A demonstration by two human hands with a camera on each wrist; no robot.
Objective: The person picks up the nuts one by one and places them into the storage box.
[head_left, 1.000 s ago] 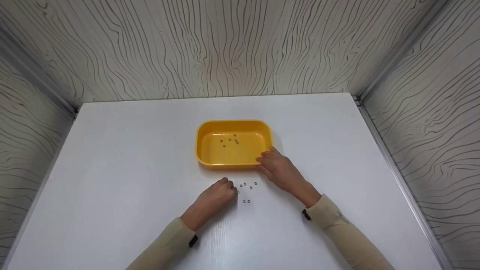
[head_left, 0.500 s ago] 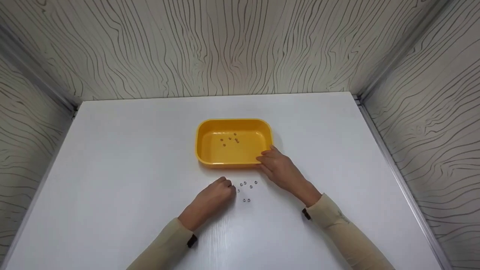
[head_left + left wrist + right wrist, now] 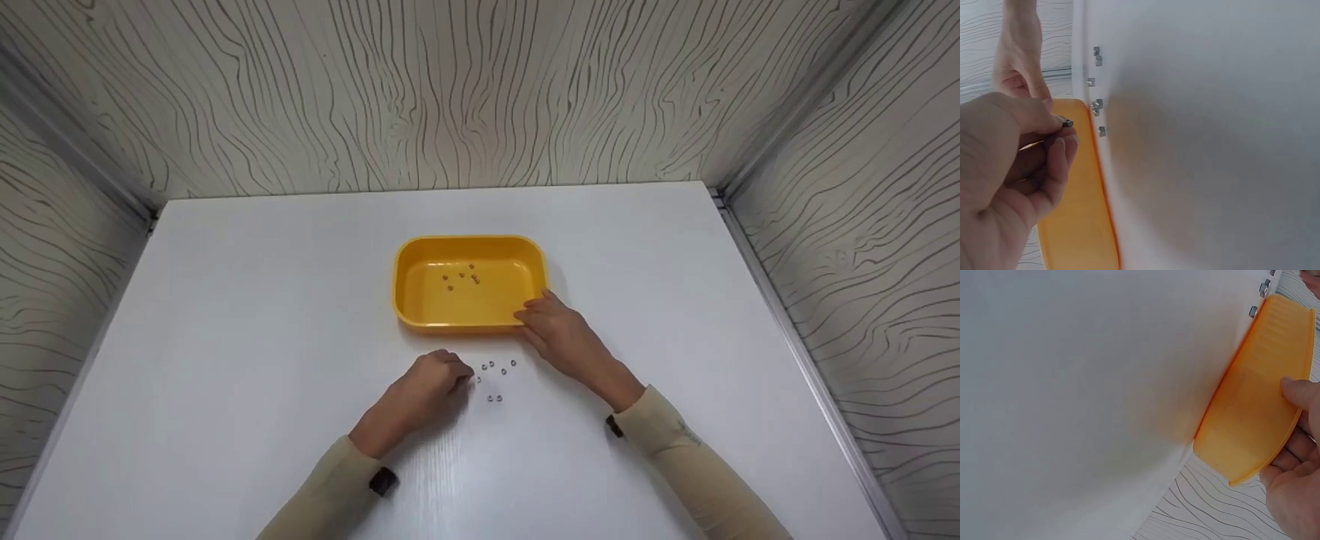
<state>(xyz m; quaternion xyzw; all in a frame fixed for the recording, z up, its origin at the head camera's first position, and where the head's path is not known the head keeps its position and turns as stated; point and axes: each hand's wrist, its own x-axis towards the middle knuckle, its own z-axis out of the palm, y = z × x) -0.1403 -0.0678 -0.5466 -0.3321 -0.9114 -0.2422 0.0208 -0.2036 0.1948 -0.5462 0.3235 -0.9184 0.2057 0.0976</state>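
Between thumb and fingertips my left hand (image 3: 421, 391) pinches a small metal nut (image 3: 1068, 123), which shows in the left wrist view. That hand is in front of a yellow plastic bin (image 3: 450, 328), left of several loose nuts (image 3: 503, 371) on the white table. My right hand (image 3: 568, 341) grips the bin's near right corner. In the right wrist view its thumb (image 3: 1296, 391) lies against the outer wall and the other fingers curl over the rim. Several nuts (image 3: 462, 275) lie on the bin's floor, toward its back.
The white table (image 3: 247, 300) reaches back to a wood-grain patterned wall (image 3: 450, 97). Similar panels stand at the left (image 3: 45, 315) and right (image 3: 877, 225), with metal edging along the table's sides.
My left hand has drawn back slightly to the left from the loose nuts, and its wrist has turned. The right hand stays on the bin's corner.
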